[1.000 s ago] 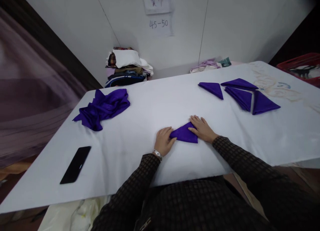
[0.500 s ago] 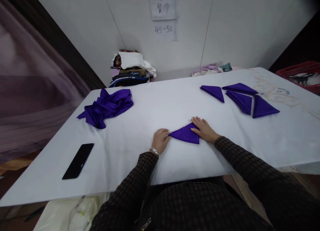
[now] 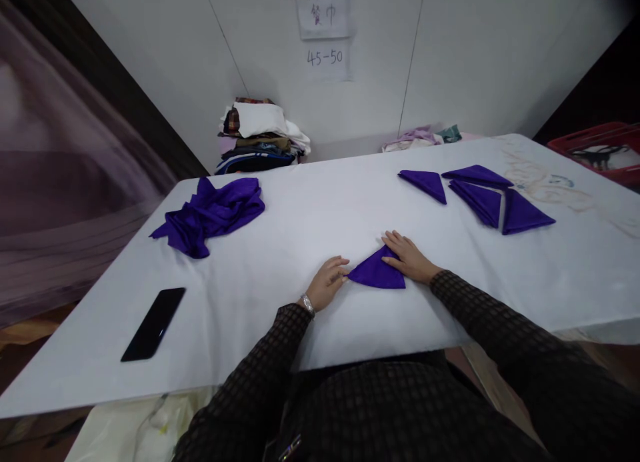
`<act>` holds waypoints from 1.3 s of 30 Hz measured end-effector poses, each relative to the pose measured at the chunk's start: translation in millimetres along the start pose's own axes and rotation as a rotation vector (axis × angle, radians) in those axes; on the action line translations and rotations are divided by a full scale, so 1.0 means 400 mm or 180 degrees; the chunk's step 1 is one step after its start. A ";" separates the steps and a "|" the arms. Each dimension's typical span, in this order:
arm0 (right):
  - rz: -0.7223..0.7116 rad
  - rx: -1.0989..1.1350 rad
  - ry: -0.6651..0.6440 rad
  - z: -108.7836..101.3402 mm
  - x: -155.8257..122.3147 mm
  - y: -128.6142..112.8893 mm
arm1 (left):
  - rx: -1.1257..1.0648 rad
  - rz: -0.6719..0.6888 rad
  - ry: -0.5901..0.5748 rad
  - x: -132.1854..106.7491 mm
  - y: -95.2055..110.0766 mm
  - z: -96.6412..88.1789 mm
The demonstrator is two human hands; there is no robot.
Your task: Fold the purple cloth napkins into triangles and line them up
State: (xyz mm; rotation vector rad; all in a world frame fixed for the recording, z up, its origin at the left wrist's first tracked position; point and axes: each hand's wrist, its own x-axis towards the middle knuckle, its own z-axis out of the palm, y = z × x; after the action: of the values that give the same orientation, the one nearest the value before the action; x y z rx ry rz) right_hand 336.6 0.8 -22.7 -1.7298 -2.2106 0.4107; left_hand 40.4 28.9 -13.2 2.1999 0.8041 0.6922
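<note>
Centrally, near the front edge of the white table, a purple napkin lies folded into a triangle. The right hand rests flat on its right edge, fingers extended and gripping nothing. The left hand meets the left corner with curled fingers; a pinch cannot be confirmed. Four folded triangles lie far right, crumpled purple cloths far left. The wall sheet reads "45-50".

From my remote station this looked like a linen-folding workroom: a long white-covered table carried folded purple napkins and an unfolded heap, with stacked textiles and handwritten paper signs along the wall
</note>
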 end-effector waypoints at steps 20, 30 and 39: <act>-0.0054 0.0039 0.0035 -0.001 0.002 0.002 | 0.0400 -0.0346 0.0375 -0.015 0.031 0.057; -0.0097 0.0011 0.0001 -0.008 0.000 -0.006 | 0.0577 -0.0310 -0.0413 -0.007 0.045 0.040; -0.0114 0.0013 0.0022 -0.006 0.000 -0.005 | 0.0652 -0.0384 -0.0287 -0.019 0.042 0.037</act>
State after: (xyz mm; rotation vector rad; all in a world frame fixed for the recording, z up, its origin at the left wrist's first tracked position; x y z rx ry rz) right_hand 335.9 0.5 -19.8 -1.6842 -2.2308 0.3999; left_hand 50.8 7.6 -11.8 2.3228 0.9891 0.4654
